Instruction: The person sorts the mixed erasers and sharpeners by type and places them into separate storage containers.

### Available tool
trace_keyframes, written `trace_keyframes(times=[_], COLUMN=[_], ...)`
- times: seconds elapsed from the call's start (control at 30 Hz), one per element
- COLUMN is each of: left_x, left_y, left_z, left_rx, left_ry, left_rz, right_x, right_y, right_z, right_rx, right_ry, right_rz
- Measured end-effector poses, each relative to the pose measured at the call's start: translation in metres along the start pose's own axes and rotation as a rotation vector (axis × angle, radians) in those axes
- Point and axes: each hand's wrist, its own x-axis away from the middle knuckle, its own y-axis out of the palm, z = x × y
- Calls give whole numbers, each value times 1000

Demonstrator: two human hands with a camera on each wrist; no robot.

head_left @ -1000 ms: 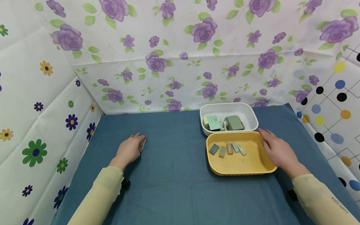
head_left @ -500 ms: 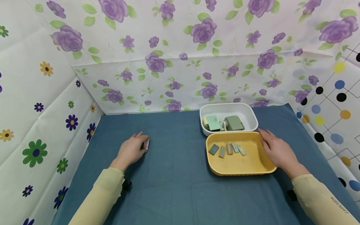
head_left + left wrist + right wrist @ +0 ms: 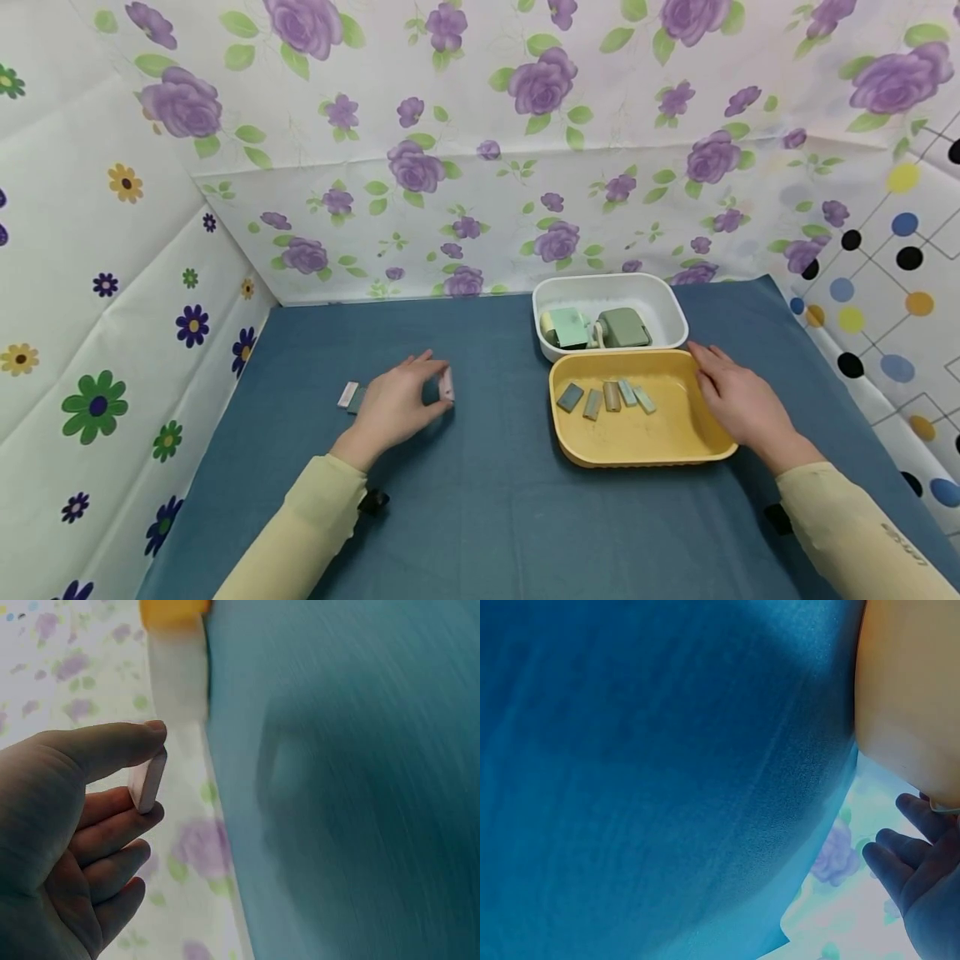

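Observation:
In the head view my left hand (image 3: 393, 406) is over the left half of the blue cloth, pinching a small pinkish-white rectangular block (image 3: 446, 385) on edge. The left wrist view shows that block (image 3: 148, 780) between the thumb and a fingertip, the other fingers loosely curled. Behind the hand lie a second pale block (image 3: 347, 394) and a blue-grey block (image 3: 357, 401), partly covered. My right hand (image 3: 742, 404) grips the right rim of a yellow tray (image 3: 682, 452), thumb inside, fingers outside. Several small green, grey and tan blocks (image 3: 612, 397) lie in the tray.
Directly behind the yellow tray stands a white tub (image 3: 660, 308) holding a mint-green object (image 3: 570, 327), a grey-green object (image 3: 626, 327) and other small items. Flowered sheets (image 3: 465, 225) rise along the back and left of the blue cloth (image 3: 480, 525), and a dotted sheet on the right.
My left hand has moved to the right with the pinched block, uncovering two blocks that it hid before. The right hand and the yellow tray stay where they were.

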Motion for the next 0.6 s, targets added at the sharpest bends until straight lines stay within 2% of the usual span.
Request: trace_keyframes(times=[0.23,0.43,0.6], left_x=[-8,-13,-16], left_y=[14,24,28], left_z=[36,58,77], left_rx=[42,98,181], left_ry=[83,82,107], left_rz=[51,45,52], right_x=[0,0,1], right_y=[-1,0,1], right_z=[-1,0,1], right_rx=[6,6,4], right_ry=[3,-3,-9], right_rz=[1,5,13])
